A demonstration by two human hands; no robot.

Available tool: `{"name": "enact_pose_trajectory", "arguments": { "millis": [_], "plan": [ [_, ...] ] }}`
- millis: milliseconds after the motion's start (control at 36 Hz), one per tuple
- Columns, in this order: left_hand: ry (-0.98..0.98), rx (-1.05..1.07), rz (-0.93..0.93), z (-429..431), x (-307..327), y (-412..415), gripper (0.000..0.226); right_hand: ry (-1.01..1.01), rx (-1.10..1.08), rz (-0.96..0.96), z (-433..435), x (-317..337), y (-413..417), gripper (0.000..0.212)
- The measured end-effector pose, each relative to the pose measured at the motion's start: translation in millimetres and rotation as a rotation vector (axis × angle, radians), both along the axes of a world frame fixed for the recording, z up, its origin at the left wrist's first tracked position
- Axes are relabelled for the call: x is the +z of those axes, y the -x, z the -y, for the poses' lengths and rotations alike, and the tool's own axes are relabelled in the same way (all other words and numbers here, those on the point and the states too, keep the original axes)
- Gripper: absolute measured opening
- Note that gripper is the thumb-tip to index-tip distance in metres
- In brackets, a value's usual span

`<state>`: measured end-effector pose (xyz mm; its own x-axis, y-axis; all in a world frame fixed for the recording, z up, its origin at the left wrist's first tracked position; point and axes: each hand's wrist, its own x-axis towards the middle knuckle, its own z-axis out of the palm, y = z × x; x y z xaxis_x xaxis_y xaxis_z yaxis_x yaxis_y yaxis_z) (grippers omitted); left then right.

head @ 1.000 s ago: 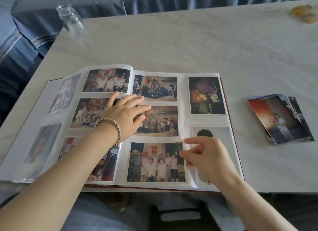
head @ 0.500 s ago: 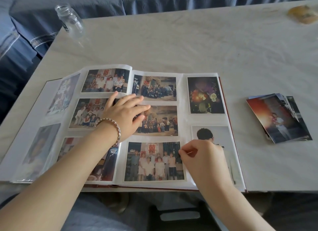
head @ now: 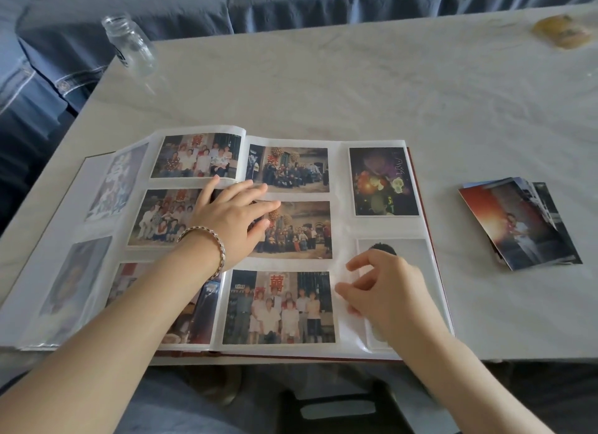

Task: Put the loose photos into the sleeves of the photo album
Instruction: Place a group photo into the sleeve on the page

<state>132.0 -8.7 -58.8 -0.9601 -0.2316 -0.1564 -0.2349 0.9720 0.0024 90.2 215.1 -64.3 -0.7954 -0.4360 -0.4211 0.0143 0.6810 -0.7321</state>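
The marble-patterned table (head: 356,87) carries the open photo album (head: 341,207), which lies under both hands. The left hand (head: 231,220) is spread flat across the spine fold and presses the pages down. The right hand (head: 385,291) rests curled over the lower outer sleeve, where a portrait photo (head: 415,255) sits almost wholly inside. Its thumb and forefinger are at the sleeve's inner edge, but I cannot tell whether they pinch the film or only press it. The step in hand looks like seating this print. The next move probably calls for smoothing it square and then reaching outward for a fresh print. The stack of loose photos (head: 521,226) waits well apart, beyond the right hand's outer side. I count one album. The page under the right hand holds five filled sleeves, and the leaf under the left forearm shows three group photos, with two faint prints further out. The stack holds several prints, too overlapped to number. One glass jar (head: 129,43) stands far beyond the left hand, and one bracelet (head: 210,239) circles the left wrist.
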Motion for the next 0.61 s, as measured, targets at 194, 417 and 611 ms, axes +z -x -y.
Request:
{"name": "enact_pose_trajectory", "arguments": {
  "millis": [194, 417, 611],
  "plan": [
    [0.022, 0.02, 0.055, -2, 2, 2, 0.041, -0.09, -0.176, -0.379, -29, 10, 39, 0.037],
    [-0.227, 0.144, -0.117, -50, 4, 17, 0.031, 0.019, -0.267, -0.031, -53, 12, 65, 0.032],
    [-0.824, 0.25, -0.079, -112, 8, 35, 0.046, 0.245, -0.38, -0.049, -58, 11, 60, 0.025]
  ]
}}
